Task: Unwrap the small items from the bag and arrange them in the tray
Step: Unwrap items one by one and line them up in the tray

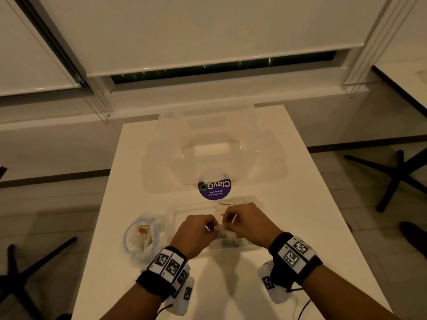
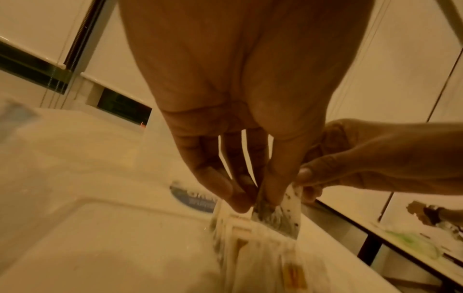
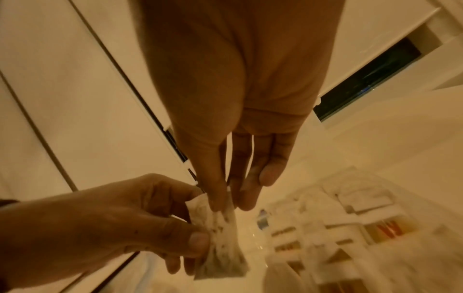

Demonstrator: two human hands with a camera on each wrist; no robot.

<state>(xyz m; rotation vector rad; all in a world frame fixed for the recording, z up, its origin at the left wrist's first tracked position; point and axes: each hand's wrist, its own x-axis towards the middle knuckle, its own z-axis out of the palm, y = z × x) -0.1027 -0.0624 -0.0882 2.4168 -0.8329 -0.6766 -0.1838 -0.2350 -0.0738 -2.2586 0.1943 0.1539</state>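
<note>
My left hand [image 1: 198, 229] and right hand [image 1: 245, 220] meet over the clear tray [image 1: 175, 213], both pinching one small speckled white sachet [image 1: 220, 228]. In the left wrist view my left hand [image 2: 255, 200] pinches the sachet [image 2: 278, 218] at its top edge, with my right hand [image 2: 350, 164] gripping beside it. The right wrist view shows my right hand [image 3: 231, 204] pinching the top of the sachet [image 3: 220, 237] and my left hand [image 3: 125, 218] holding its side. Several flat packets [image 3: 350, 218] lie in the tray's right part. A crumpled clear bag [image 1: 143, 239] with a blue rim lies left of the tray.
A large clear lid [image 1: 215, 153] with a round purple sticker [image 1: 215, 189] lies open on the white table [image 1: 288, 215] behind the tray. Black chair bases stand on the floor at left [image 1: 23, 273] and right [image 1: 397, 176]. A window ledge runs beyond the table's far edge.
</note>
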